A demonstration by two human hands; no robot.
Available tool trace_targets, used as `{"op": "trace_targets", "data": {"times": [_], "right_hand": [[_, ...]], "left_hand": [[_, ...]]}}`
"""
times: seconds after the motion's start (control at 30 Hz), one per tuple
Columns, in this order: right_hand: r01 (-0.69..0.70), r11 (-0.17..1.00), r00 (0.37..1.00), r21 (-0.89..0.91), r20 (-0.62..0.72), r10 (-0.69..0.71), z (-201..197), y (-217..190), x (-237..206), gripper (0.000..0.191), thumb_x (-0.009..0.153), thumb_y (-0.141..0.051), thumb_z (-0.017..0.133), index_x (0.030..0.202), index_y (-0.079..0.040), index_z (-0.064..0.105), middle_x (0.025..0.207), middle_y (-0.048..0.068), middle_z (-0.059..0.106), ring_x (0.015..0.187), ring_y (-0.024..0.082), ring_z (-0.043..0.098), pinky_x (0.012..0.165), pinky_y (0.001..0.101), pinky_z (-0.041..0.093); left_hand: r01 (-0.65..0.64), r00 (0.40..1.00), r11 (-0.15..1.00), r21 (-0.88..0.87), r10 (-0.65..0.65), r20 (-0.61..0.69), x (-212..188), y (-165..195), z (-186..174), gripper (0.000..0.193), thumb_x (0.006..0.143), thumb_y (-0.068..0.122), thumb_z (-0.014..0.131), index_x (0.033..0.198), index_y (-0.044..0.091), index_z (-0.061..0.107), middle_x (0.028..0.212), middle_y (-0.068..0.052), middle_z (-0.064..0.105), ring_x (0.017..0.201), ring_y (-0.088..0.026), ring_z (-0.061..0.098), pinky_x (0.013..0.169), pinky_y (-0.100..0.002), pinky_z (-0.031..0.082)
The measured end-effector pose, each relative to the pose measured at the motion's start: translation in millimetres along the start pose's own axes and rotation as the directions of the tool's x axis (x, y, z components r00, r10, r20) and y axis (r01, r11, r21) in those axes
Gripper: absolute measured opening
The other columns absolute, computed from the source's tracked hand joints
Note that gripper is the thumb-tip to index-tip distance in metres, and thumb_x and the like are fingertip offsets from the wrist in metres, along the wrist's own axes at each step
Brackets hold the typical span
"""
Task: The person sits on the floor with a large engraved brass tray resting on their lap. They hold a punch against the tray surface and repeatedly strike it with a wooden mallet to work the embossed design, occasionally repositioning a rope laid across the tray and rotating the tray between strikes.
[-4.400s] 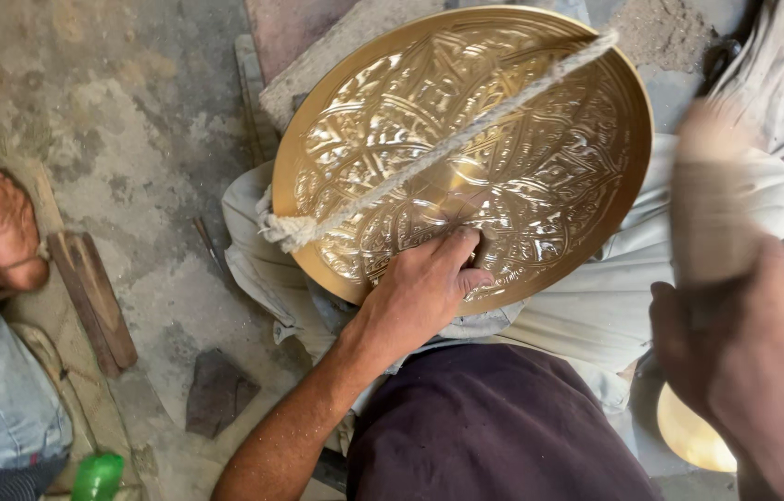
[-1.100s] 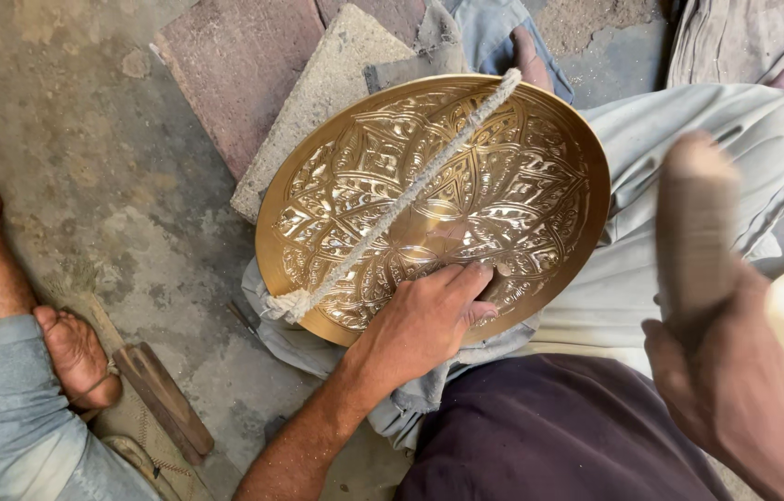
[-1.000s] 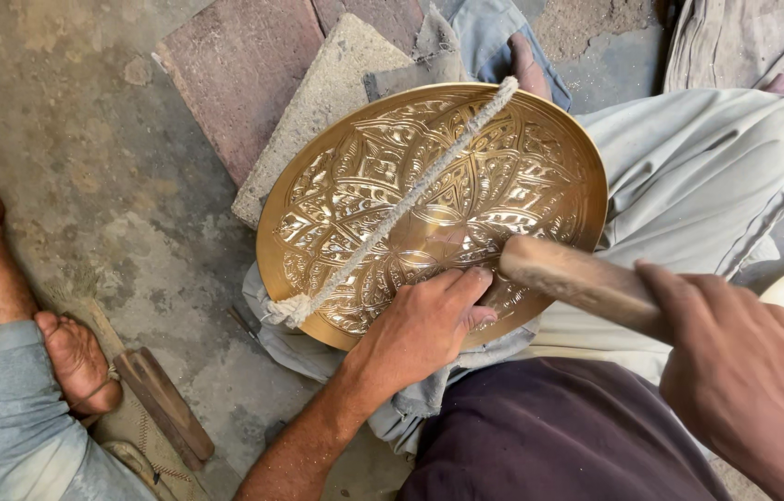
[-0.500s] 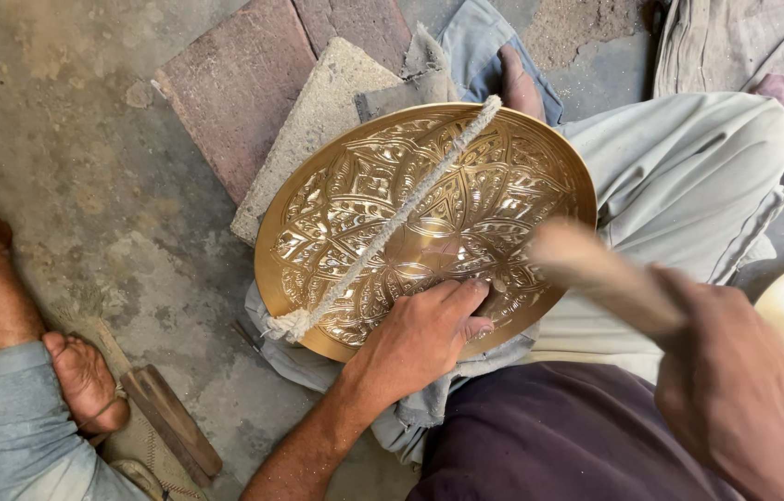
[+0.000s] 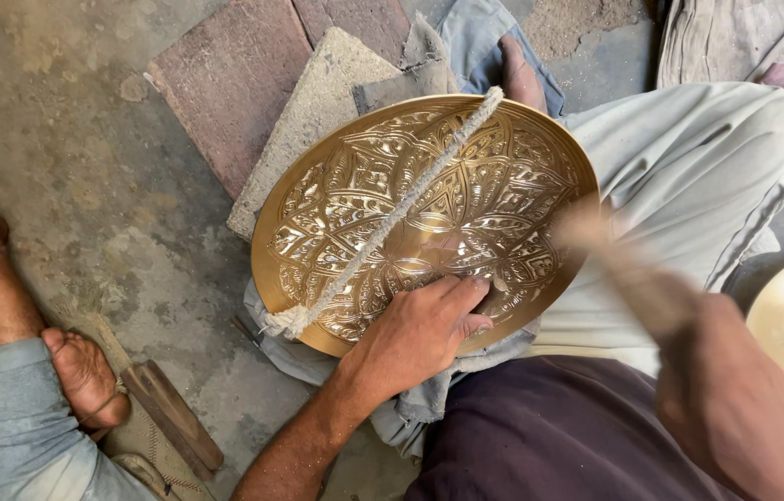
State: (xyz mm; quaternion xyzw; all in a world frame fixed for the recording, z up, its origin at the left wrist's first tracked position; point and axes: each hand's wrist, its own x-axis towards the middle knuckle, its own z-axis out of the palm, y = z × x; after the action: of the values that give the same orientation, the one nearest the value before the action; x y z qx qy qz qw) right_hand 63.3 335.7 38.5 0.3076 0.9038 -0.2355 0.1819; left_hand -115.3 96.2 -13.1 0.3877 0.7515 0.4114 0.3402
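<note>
A stiff, probably heavy engraved brass tray (image 5: 429, 218) rests on the worker's lap, pinned under the left hand (image 5: 420, 329), fingers pressing its near rim; right hand (image 5: 721, 399) grips a blurred wooden mallet (image 5: 614, 269) beside it.

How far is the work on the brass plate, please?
The brass plate already carries relief pattern over nearly its whole face. The rope ties it across the lap. In hand: the left hand presses a small tool to the lower part, while the right hand swings a blurred wooden handle. What remains I cannot tell; the smooth rim is unworked.
</note>
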Motion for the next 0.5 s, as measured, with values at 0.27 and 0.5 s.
{"op": "trace_targets", "data": {"times": [0.27,0.5], "right_hand": [[0.049,0.998,0.996,-0.024,-0.068,-0.051,-1.1,-0.7,-0.7,0.064,0.086,-0.002,0.059,0.148,-0.013,0.048,0.107,0.019,0.063,0.094,0.037,0.066,0.084,0.0492,0.053],[0.132,0.981,0.980,0.141,-0.167,-0.108,4.1,2.7,-1.0,0.065,0.085,-0.007,0.057,0.147,-0.004,0.041,0.110,0.023,0.063,0.101,0.038,0.067,0.087,0.0482,0.053]], "left_hand": [[0.002,1.000,1.000,0.026,-0.003,0.015,-0.2,-4.4,-0.7,0.036,0.093,0.016,0.075,0.121,0.002,0.057,0.096,-0.017,0.069,0.086,-0.037,0.072,0.069,-0.046,0.058],[-0.021,1.000,1.000,0.019,0.021,0.010,0.5,-5.7,-0.6,0.037,0.092,0.015,0.075,0.122,0.002,0.058,0.097,-0.016,0.069,0.085,-0.036,0.072,0.068,-0.045,0.058]]}}
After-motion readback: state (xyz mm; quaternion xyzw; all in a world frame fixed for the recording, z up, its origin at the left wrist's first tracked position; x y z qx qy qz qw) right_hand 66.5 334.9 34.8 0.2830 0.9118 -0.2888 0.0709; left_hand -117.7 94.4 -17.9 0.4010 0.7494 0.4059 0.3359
